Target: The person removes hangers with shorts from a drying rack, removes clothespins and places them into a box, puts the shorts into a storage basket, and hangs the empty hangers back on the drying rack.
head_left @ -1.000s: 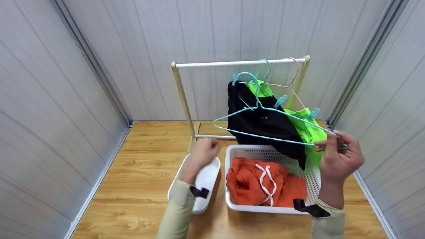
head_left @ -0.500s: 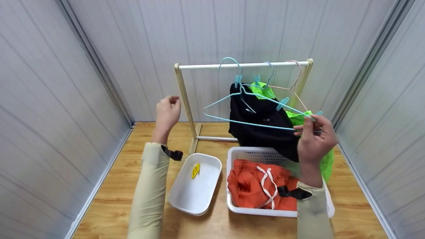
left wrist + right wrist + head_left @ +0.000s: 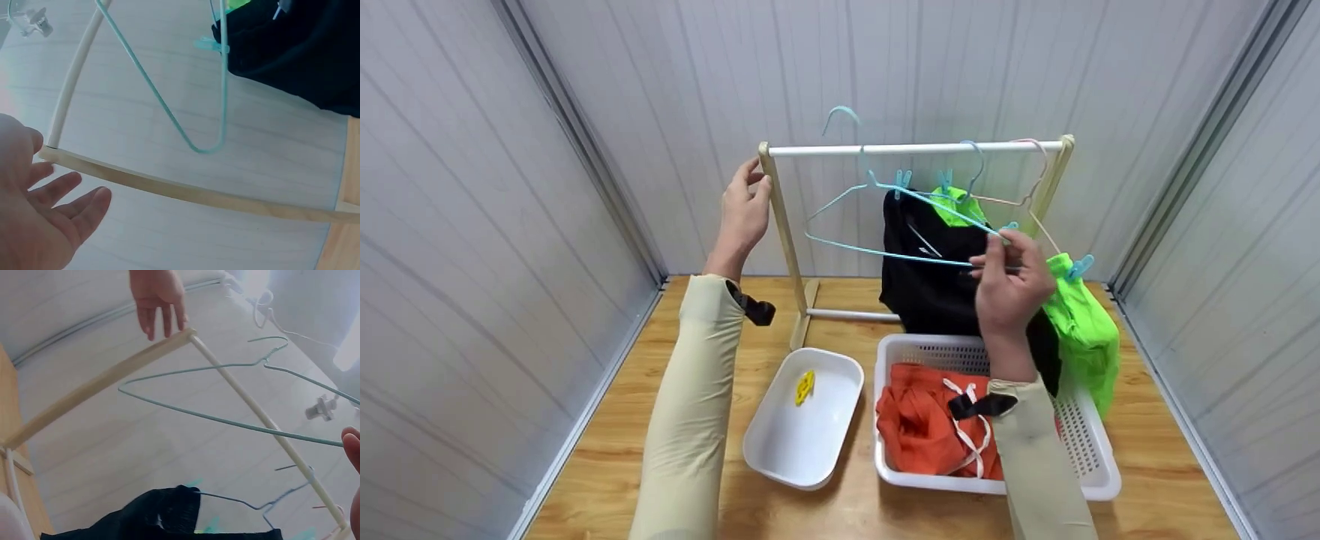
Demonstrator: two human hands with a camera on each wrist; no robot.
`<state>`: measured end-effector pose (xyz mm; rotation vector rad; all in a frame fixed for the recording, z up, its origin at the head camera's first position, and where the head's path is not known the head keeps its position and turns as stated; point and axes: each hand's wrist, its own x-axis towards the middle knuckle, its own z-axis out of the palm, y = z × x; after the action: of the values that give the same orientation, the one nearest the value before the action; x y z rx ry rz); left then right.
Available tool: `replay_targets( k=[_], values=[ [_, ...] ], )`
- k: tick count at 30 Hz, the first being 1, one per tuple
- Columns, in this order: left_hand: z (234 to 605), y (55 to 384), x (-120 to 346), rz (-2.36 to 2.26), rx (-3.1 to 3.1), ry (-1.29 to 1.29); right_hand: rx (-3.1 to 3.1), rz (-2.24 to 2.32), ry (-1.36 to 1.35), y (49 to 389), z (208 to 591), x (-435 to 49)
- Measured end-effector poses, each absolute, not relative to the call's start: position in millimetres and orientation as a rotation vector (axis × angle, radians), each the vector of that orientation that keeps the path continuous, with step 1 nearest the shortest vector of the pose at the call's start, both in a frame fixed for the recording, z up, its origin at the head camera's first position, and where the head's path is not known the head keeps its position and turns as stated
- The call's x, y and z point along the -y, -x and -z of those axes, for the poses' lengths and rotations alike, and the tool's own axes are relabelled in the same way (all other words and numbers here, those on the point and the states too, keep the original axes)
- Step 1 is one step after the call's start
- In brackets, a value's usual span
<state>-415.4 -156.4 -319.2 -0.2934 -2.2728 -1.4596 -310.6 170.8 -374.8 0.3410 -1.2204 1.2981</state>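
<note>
My right hand (image 3: 1012,289) pinches one end of a light blue wire clothes hanger (image 3: 885,254). The hanger's hook rises above the white rail (image 3: 810,151) of a small clothes rack, near its left part; whether it touches the rail I cannot tell. At the top of the rack's left wooden post (image 3: 782,225) is my left hand (image 3: 744,214). In the left wrist view its fingers (image 3: 93,216) are loosely extended beside the post, with the thumb by the post's top end. A black garment (image 3: 930,292) and a bright green garment (image 3: 1084,322) hang from hangers with blue clips.
Below the rack stands a white perforated basket (image 3: 919,484) holding orange drawstring trousers (image 3: 915,420). To its left, a white tub (image 3: 802,442) contains yellow clips (image 3: 805,388). Panelled walls enclose the wood-grain floor (image 3: 607,435).
My right hand has carried the hanger leftwards and up, raising its hook from below the rail to above it. My left hand has moved from over the tub up to the left post.
</note>
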Motion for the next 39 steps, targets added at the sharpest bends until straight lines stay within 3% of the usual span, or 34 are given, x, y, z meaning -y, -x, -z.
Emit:
replay_targets(
  k=[14, 39],
  values=[
    [330.9, 440.9, 155.6, 1.684, 2.086, 0.374, 1.314, -1.15, -0.355, 335.3, 394.3, -136.0],
    [343.9, 451.6, 161.2, 1.903, 1.992, 0.287, 1.695, -1.034, -0.433, 312.9, 481.5, -97.5]
  ],
)
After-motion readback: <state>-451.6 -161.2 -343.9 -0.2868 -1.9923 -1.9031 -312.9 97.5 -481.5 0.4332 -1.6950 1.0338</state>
